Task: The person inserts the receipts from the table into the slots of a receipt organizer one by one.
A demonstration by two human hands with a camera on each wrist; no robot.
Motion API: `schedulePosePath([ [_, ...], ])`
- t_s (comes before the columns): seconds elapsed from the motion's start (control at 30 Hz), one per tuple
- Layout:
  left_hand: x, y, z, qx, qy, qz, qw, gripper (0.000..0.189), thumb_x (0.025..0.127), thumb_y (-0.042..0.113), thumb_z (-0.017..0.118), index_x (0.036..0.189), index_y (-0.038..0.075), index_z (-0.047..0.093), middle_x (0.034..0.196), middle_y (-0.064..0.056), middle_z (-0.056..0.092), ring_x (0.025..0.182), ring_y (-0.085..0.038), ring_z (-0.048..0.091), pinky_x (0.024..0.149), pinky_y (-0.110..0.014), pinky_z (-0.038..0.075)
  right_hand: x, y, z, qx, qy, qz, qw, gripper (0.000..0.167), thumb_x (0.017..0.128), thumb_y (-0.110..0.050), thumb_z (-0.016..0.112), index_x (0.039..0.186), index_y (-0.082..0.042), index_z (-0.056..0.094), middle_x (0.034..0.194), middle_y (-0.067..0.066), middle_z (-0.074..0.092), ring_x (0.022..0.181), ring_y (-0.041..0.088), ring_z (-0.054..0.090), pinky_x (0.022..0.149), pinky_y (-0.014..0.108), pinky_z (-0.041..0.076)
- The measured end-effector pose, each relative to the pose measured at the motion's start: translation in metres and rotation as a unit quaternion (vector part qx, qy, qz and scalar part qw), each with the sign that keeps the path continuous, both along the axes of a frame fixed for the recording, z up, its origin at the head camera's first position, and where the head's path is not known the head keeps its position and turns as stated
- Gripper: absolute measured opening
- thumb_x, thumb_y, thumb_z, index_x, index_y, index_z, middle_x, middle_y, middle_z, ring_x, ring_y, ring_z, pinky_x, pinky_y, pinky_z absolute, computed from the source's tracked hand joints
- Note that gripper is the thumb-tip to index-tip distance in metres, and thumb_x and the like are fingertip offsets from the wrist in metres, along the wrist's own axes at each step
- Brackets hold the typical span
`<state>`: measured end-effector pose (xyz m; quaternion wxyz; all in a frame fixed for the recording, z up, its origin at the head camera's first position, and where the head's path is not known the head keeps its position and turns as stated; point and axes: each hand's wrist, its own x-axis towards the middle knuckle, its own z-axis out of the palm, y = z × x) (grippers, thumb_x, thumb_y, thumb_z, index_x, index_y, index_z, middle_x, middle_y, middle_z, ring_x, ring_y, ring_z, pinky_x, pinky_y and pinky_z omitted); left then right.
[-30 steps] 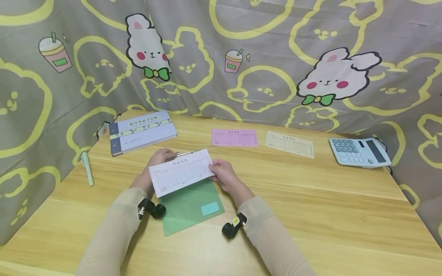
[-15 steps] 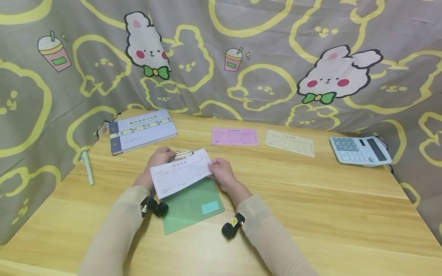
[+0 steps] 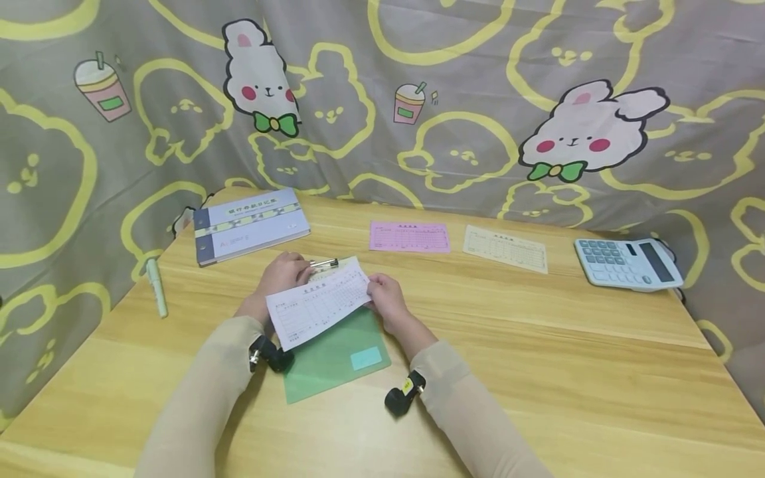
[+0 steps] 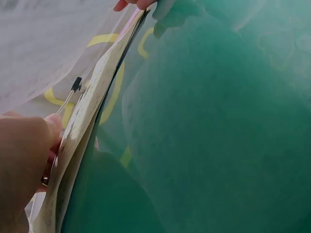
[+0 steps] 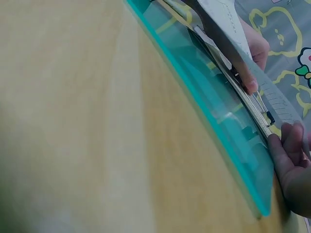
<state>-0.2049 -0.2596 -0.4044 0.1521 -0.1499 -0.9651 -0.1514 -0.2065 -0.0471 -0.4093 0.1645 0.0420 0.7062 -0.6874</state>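
A translucent green clipboard (image 3: 329,365) lies in front of me, with a light-blue label (image 3: 366,358) at its lower right. My left hand (image 3: 278,277) is at its top edge and grips the wire-handled metal clip (image 3: 325,263); in the left wrist view the thumb presses on the clip (image 4: 67,101). A yellowish slip lies under the clip. Over the board's upper part, my right hand (image 3: 388,299) pinches a white printed form slip (image 3: 317,309) by its right end. The slip's far left end hangs over the left wrist. In the right wrist view, right fingers (image 5: 282,158) touch the clipboard corner.
A blue account book (image 3: 254,226) lies at the back left, a pale green capped pen (image 3: 157,287) nearer on the left. Behind the clipboard are a pink form slip (image 3: 409,237) and a cream one (image 3: 505,249). A light-blue calculator (image 3: 627,264) lies at the right.
The white slip has tilted more and its left end has dropped toward me. More of the clip and the slip under it shows now. Both hands stay nearly in place.
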Motion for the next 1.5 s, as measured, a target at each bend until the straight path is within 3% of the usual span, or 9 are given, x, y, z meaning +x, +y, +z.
schedulePosePath([
  [0.23, -0.003, 0.001, -0.002, 0.003, 0.000, -0.009, 1.0000, 0.018, 0.084, 0.013, 0.055, 0.086, -0.001, 0.065, 0.085, -0.013, 0.058, 0.081, -0.028, 0.051, 0.072, -0.040, 0.042, 0.002, 0.004, -0.002, -0.009, -0.005, -0.023, 0.9997, 0.030, 0.070, 0.005, 0.042, 0.097, 0.002, 0.055, 0.088, 0.011, 0.055, 0.062, 0.013, 0.051, 0.053, 0.019, 0.044],
  [0.53, -0.002, -0.002, -0.001, 0.012, -0.026, -0.002, 0.9996, 0.018, 0.084, 0.015, 0.055, 0.087, 0.001, 0.065, 0.089, -0.013, 0.059, 0.085, -0.028, 0.052, 0.078, -0.040, 0.041, 0.004, 0.003, -0.002, -0.024, -0.001, -0.067, 0.9974, 0.022, 0.083, -0.002, 0.040, 0.094, 0.003, 0.058, 0.072, 0.008, 0.054, 0.042, 0.006, 0.036, 0.039, 0.016, 0.034],
  [0.77, -0.002, -0.002, 0.002, 0.006, -0.028, 0.007, 0.9996, 0.018, 0.085, 0.016, 0.055, 0.087, 0.001, 0.065, 0.089, -0.012, 0.059, 0.085, -0.027, 0.052, 0.078, -0.039, 0.041, 0.003, 0.000, 0.000, -0.006, -0.017, -0.060, 0.9980, 0.026, 0.080, 0.002, 0.044, 0.102, 0.005, 0.057, 0.078, 0.009, 0.060, 0.050, 0.007, 0.051, 0.048, 0.017, 0.045],
  [0.9, -0.001, -0.002, 0.002, 0.000, -0.028, 0.010, 0.9996, 0.018, 0.085, 0.016, 0.055, 0.087, 0.001, 0.065, 0.089, -0.012, 0.059, 0.085, -0.027, 0.052, 0.077, -0.039, 0.042, 0.002, 0.001, 0.000, -0.011, -0.030, -0.054, 0.9980, 0.025, 0.078, 0.003, 0.046, 0.101, 0.006, 0.057, 0.072, 0.009, 0.059, 0.046, 0.007, 0.050, 0.046, 0.016, 0.044],
  [1.1, 0.000, -0.002, 0.002, -0.001, -0.024, 0.008, 0.9997, 0.017, 0.084, 0.015, 0.055, 0.088, 0.001, 0.065, 0.089, -0.012, 0.060, 0.085, -0.027, 0.052, 0.078, -0.039, 0.041, 0.002, 0.000, 0.002, -0.026, -0.043, -0.049, 0.9975, 0.017, 0.081, 0.001, 0.047, 0.094, 0.008, 0.053, 0.060, 0.007, 0.054, 0.043, 0.009, 0.049, 0.045, 0.018, 0.045],
  [1.27, -0.002, -0.004, -0.001, -0.005, -0.021, 0.002, 0.9998, 0.018, 0.084, 0.015, 0.055, 0.089, 0.001, 0.065, 0.090, -0.013, 0.060, 0.086, -0.028, 0.052, 0.079, -0.039, 0.041, 0.001, -0.003, 0.006, -0.004, -0.039, -0.036, 0.9986, 0.007, 0.085, -0.005, 0.047, 0.082, 0.001, 0.049, 0.052, 0.003, 0.044, 0.042, 0.009, 0.043, 0.050, 0.020, 0.047],
  [1.5, -0.003, -0.004, 0.000, -0.008, -0.020, 0.003, 0.9998, 0.018, 0.084, 0.015, 0.056, 0.090, 0.001, 0.065, 0.091, -0.014, 0.059, 0.087, -0.028, 0.052, 0.080, -0.040, 0.040, 0.001, -0.003, 0.009, -0.013, -0.052, -0.039, 0.9978, 0.012, 0.082, -0.003, 0.044, 0.071, -0.002, 0.047, 0.052, 0.003, 0.043, 0.038, 0.008, 0.039, 0.057, 0.026, 0.050],
])
